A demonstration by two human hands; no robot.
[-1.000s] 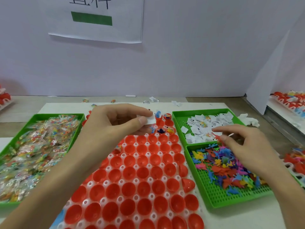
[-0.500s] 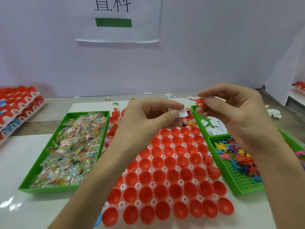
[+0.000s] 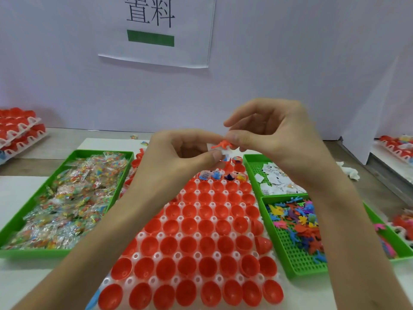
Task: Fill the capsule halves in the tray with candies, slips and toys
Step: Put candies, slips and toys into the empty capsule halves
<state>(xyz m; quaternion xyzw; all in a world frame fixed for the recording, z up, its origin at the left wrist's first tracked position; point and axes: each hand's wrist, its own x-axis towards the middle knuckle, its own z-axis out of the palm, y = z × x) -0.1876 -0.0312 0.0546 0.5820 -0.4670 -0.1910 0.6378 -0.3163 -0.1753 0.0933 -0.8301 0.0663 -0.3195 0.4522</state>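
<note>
A white tray [image 3: 177, 256] of red capsule halves [image 3: 210, 225] lies in the middle of the table; a few halves in the far rows hold candy, slips and toys [image 3: 220, 175]. Above the tray's far end my left hand [image 3: 178, 153] pinches a white paper slip [image 3: 211, 147]. My right hand [image 3: 274, 139] pinches a small orange toy [image 3: 223, 144] right against that slip. The two hands touch at the fingertips.
A green basket of wrapped candies [image 3: 64, 200] lies left of the tray. To the right stand a green basket of paper slips [image 3: 272, 180] and one of coloured toys [image 3: 297, 222]. Stacked capsule trays [image 3: 17, 128] sit far left, more at far right [image 3: 397, 144].
My right hand left the toy basket with an orange toy and rose leftward to meet my left hand and its slip. The view has tilted up and shifted.
</note>
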